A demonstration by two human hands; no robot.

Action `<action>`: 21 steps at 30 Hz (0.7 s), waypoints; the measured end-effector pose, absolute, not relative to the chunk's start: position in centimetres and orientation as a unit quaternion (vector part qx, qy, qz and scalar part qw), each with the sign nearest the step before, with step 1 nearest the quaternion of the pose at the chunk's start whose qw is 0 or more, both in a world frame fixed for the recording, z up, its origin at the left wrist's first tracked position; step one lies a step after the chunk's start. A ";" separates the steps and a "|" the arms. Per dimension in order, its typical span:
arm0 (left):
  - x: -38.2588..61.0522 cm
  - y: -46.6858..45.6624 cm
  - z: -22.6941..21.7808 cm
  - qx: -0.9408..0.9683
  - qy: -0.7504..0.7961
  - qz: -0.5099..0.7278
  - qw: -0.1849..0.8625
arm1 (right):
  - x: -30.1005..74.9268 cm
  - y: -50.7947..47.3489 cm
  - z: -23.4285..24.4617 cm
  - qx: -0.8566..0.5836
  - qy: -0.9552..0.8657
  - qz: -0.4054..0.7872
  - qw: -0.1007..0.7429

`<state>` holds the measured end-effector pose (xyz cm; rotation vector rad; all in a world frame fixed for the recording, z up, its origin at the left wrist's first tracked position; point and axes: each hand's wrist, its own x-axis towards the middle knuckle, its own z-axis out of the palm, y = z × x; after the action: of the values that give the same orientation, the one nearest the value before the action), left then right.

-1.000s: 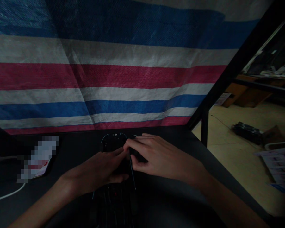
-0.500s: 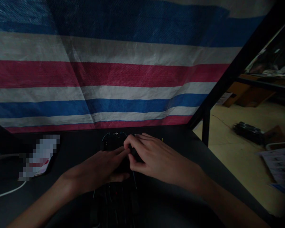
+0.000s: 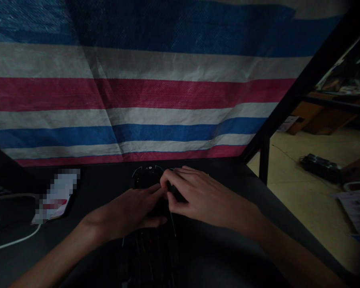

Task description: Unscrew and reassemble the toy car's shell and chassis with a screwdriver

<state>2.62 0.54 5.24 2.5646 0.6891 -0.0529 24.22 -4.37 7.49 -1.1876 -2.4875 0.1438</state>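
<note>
A long black device (image 3: 146,260), shaped somewhat like a model car chassis, lies on the dark tabletop, pointing away from me. Its far end carries a rounded black plate (image 3: 146,173) with thin pale-blue edge lines. My left hand (image 3: 134,208) lies across the device's middle, its fingers on top and its thumb on the near side, gripping it. Over the right side, my right hand (image 3: 191,196) is closed, with thumb and forefinger curled round a small dark thing too dim to name. The fingertips of both hands meet and hide the contact point.
A phone (image 3: 55,196) with a blurred screen lies to the left beside a white cable (image 3: 18,245). Striped sheeting (image 3: 168,94) hangs behind the black table (image 3: 227,176). A black frame post (image 3: 264,160) stands at right; papers and a black item (image 3: 320,168) lie on the floor.
The whole view has shifted slightly, so everything appears a little further right. Both hands keep nearly the same hold on the device.
</note>
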 end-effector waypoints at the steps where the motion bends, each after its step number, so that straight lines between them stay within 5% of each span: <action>1: 2.6 0.5 5.3 0.937 0.252 -0.020 0.240 | 24.2 -4.4 7.6 -0.416 -0.887 0.054 0.194; 21: 2.3 0.5 4.7 0.947 0.250 -0.020 0.201 | 24.1 -4.5 7.1 -0.470 -0.869 0.034 0.152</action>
<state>2.25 0.51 4.69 2.6463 0.6985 -0.0556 24.11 -4.51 7.07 -1.3482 -2.4940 0.0990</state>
